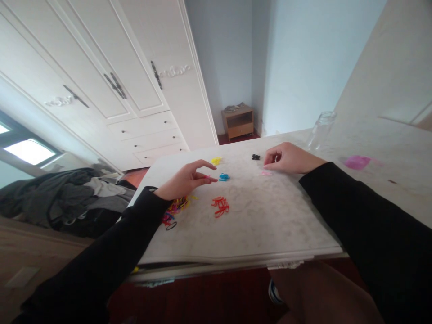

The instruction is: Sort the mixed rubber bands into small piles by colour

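Small coloured rubber bands lie sorted by colour on the white table (256, 225). My left hand (187, 180) hovers left of the blue bands (224, 177), with a pink rubber band (208, 177) pinched at its thumb and its index finger held apart. Under its wrist spreads a mixed pile of rubber bands (178, 205). My right hand (286, 158) is closed at the fingertips, just above the light pink bands (265, 173); what it pinches, if anything, is hidden. Black bands (255, 157), yellow bands (216, 160) and red bands (221, 207) form separate groups.
A clear glass jar (320, 131) stands behind my right wrist. Farther right lies a pink object (357, 162), perhaps a bag. Dark clothes (67, 198) are heaped left of the table. A white wardrobe (141, 90) and a small wooden cabinet (239, 121) stand beyond.
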Motion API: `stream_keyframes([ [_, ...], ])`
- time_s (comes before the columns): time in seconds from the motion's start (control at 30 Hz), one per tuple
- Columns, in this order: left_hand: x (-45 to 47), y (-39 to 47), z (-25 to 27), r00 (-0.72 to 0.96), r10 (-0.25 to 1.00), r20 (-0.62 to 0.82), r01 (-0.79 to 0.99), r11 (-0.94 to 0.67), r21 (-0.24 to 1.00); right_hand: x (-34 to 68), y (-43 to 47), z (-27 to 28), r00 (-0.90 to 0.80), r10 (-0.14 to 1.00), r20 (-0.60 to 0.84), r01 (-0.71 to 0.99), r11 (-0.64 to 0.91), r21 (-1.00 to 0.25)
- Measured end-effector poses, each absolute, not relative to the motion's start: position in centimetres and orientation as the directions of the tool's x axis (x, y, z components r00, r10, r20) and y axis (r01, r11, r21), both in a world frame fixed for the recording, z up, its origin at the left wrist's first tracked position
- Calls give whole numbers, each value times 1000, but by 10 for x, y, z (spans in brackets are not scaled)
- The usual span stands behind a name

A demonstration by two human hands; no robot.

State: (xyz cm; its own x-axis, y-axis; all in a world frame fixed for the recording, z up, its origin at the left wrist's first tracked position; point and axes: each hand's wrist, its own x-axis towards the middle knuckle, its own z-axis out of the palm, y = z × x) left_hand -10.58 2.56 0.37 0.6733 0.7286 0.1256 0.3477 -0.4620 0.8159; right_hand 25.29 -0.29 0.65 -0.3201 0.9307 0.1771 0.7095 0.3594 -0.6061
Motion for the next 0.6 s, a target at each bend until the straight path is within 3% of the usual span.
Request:
stream_keyframes([
  [0.2, -106, 27, 0, 671, 725, 157, 281, -444, 851, 247, -5, 5, -330, 929, 169, 717, 363, -596],
  [0.43, -102, 22, 0, 661, 728, 182, 265, -452, 852, 236, -4, 2, -214, 900, 380, 731, 405, -549],
  [0.6, -100, 21, -2, 670, 724, 165, 265, -441, 857, 233, -1, -2, -215, 918, 334, 783, 366, -502],
])
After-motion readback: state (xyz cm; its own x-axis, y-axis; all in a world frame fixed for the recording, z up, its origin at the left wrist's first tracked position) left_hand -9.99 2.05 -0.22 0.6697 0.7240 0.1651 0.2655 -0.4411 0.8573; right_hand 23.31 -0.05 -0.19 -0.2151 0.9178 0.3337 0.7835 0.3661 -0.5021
